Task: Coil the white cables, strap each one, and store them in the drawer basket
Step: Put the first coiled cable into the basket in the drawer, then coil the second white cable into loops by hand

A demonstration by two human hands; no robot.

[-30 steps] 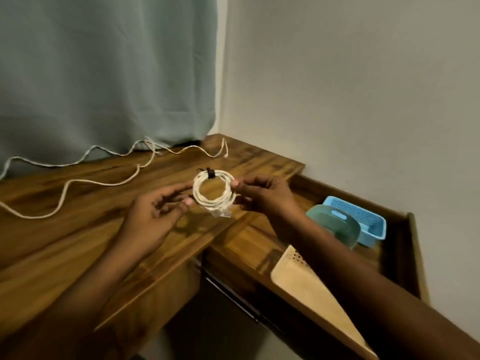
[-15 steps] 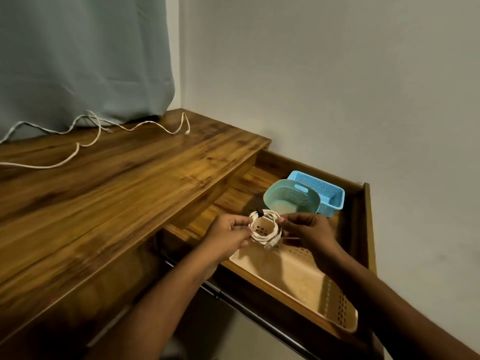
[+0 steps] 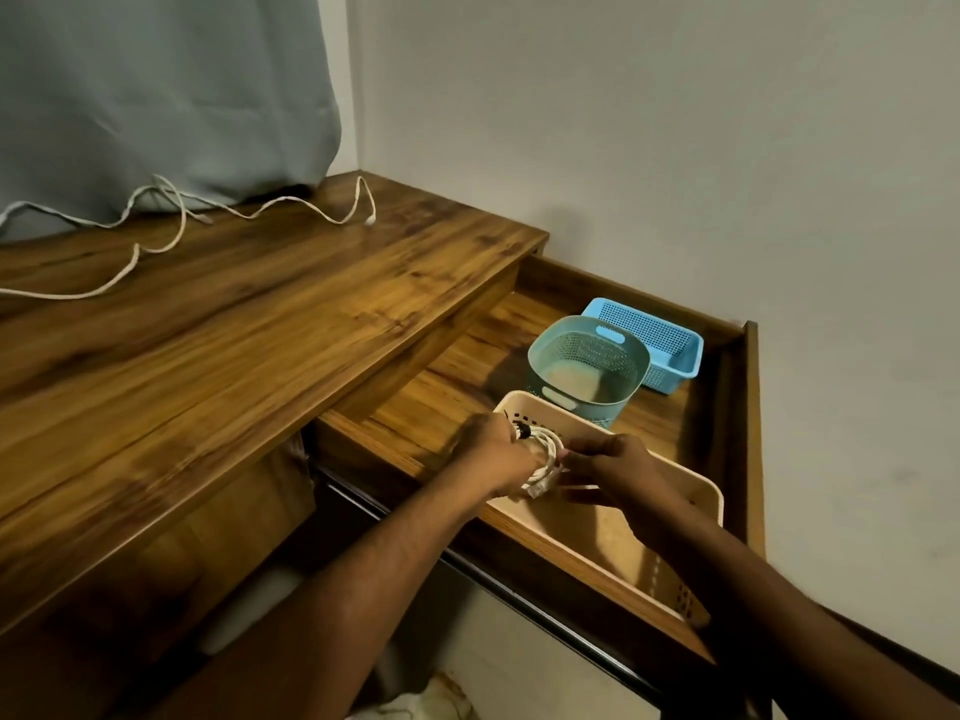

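A coiled white cable (image 3: 544, 457) bound with a black strap sits between both hands, low inside the near-left end of the beige basket (image 3: 696, 491) in the open drawer. My left hand (image 3: 496, 452) grips the coil's left side. My right hand (image 3: 615, 467) pinches its right side, fingers inside the basket. Two loose white cables (image 3: 179, 220) lie uncoiled across the back of the wooden desk top (image 3: 234, 324), by the curtain.
The open wooden drawer (image 3: 750, 407) also holds a teal round basket (image 3: 589, 366) and a blue rectangular basket (image 3: 649, 340) behind the beige one. A grey-green curtain (image 3: 156, 96) hangs at the back left; a plain wall stands to the right.
Both hands carried the strapped coil from above the desk top rightward and down into the beige basket. The view turned toward the drawer.
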